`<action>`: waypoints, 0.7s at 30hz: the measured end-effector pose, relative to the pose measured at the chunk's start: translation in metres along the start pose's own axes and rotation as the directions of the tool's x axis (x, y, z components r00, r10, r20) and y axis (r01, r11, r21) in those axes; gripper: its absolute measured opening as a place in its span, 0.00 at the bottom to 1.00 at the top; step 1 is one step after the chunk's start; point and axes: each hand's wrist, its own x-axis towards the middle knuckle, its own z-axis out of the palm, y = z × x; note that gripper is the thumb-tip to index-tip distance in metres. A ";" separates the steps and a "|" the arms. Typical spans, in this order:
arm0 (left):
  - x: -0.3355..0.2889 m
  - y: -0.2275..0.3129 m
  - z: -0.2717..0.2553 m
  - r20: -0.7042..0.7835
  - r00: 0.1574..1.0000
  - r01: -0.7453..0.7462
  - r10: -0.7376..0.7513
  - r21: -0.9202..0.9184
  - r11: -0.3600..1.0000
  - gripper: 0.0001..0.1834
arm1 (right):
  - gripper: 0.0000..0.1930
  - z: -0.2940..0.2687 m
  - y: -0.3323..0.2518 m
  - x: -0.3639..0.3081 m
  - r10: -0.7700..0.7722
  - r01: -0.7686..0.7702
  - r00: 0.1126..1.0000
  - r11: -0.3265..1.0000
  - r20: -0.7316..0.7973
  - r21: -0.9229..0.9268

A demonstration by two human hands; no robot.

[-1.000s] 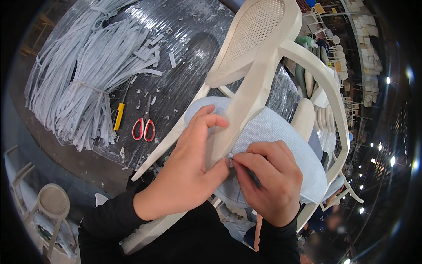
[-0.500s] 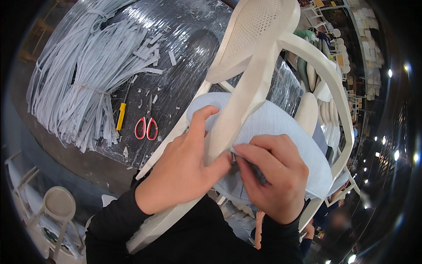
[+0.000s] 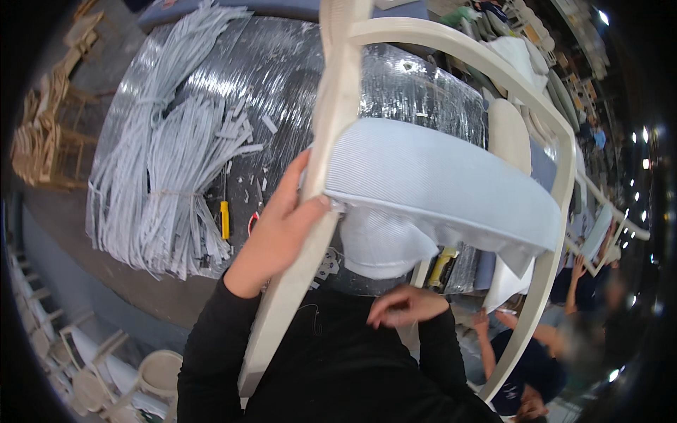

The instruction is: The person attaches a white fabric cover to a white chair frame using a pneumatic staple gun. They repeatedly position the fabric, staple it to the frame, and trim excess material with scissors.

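Note:
A cream chair frame [image 3: 264, 335] stands tilted in front of me, with a pale blue fabric seat [image 3: 437, 169] set in it. My left hand [image 3: 282, 225] is closed around the frame's near post, its thumb beside the seat's corner. Loose pale blue fabric [image 3: 384, 243] hangs beneath the seat edge. Below that fabric and apart from the chair, my right hand [image 3: 409, 307] is held loosely in front of my body. Its fingers are slightly bent, and nothing shows in them.
Bundled grey-white strips [image 3: 176, 204] lie on the film-wrapped table [image 3: 289, 92], near a yellow-handled screwdriver [image 3: 225, 220] and partly hidden red-handled scissors [image 3: 254, 223]. A yellow and black tool [image 3: 442, 268] shows under the seat. Other people [image 3: 522, 359] work at lower right; chairs [image 3: 159, 372] stand lower left.
My right hand has come away from the seat corner and moved down toward my body. The chair has turned, showing the seat edge-on. My left hand stays on the frame.

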 end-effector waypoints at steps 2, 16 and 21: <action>-0.004 0.008 0.007 -0.021 0.997 0.075 -0.076 -0.014 0.997 0.41 | 0.20 -0.015 0.100 -0.027 -0.071 0.240 0.888 0.914 -0.454 0.328; 0.002 -0.037 -0.042 -0.132 0.958 0.238 -0.253 -0.120 0.964 0.31 | 0.26 -0.212 0.407 -0.035 0.600 0.926 0.048 -0.326 -0.799 -0.190; -0.002 -0.014 -0.008 -0.164 0.967 0.204 -0.194 0.048 0.978 0.35 | 0.27 -0.236 0.451 -0.030 0.498 0.890 0.196 -0.452 -0.845 -0.060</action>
